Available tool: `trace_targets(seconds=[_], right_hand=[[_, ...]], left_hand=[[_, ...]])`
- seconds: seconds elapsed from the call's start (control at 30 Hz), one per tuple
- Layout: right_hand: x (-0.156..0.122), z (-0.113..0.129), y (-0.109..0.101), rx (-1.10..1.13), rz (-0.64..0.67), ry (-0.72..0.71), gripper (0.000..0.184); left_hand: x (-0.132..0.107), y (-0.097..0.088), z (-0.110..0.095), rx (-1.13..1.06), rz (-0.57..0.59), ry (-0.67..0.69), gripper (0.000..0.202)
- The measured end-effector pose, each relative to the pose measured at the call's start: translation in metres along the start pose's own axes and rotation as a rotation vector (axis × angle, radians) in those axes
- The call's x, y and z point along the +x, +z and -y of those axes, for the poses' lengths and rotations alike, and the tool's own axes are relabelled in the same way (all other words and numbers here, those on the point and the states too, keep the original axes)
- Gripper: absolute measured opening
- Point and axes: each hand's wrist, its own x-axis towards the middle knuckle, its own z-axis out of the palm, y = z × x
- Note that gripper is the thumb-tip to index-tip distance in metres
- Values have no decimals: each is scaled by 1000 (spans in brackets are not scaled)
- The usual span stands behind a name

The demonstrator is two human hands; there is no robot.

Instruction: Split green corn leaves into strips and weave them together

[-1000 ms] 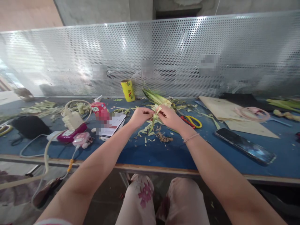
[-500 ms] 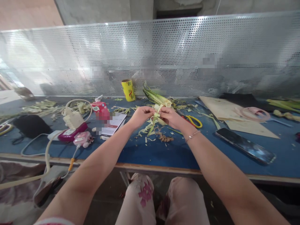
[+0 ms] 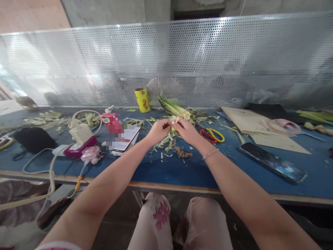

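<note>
Over the blue tabletop, my left hand (image 3: 159, 130) and my right hand (image 3: 186, 130) meet, fingertips nearly touching. Both are closed in a pinch on a small piece of pale green leaf strips (image 3: 173, 130), mostly covered by the fingers. Loose ends and cut shreds (image 3: 166, 141) lie just below it, with a brown dried tuft (image 3: 184, 153) nearer the front edge. Behind my hands rests a bundle of long green leaves (image 3: 173, 109), its pale cut end toward me. Scissors (image 3: 211, 131) with one red and one yellow handle lie right of my right hand.
A yellow tube (image 3: 143, 100) stands behind. On the left are a red drink carton (image 3: 111, 121), a phone (image 3: 126, 138), a power strip (image 3: 78, 148) with cables and a black pouch (image 3: 34, 139). Right: another phone (image 3: 272, 161) and brown card (image 3: 244, 119). A perforated metal screen (image 3: 145, 52) backs the table.
My fingers have drawn closer around the leaf strips, covering more of them. The right hand has shifted slightly left, so more of the scissors shows.
</note>
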Motion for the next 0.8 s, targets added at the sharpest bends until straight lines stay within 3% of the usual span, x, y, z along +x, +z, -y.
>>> trace_targets(seconds=[0.13,0.5,0.63,0.8], right_hand=[[2,1,0,5,-22,-10,35],[8,3,1,242,-126,228,22],[8,-5,6,387,-76,279,31],[6,-16,13,557,117,366,52]], left_hand=[[-4,4,-2,93,45,42,11],[-1,1,1,144,50,74,9],[-2,2,1,113,46,60,9],[-3,3,3,-3,8,-11,10]])
